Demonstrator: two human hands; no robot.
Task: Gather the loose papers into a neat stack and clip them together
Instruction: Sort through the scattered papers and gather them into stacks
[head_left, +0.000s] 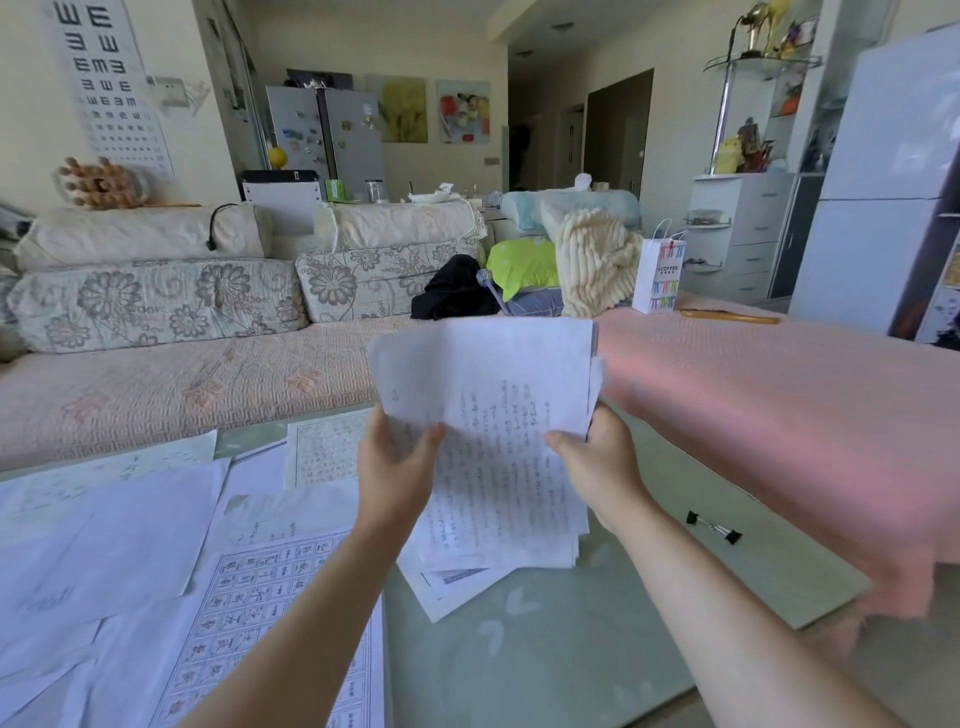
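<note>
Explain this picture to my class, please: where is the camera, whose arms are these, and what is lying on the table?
The camera sits on a person's head, looking forward and down, so the two bare arms are that person's own. The left hand and the right hand together hold up a bundle of handwritten papers, its lower edge resting on the glass table. More loose sheets lie spread over the table's left side, among them a printed character grid. A black binder clip lies apart on the right, untouched. A sofa stands behind.
</note>
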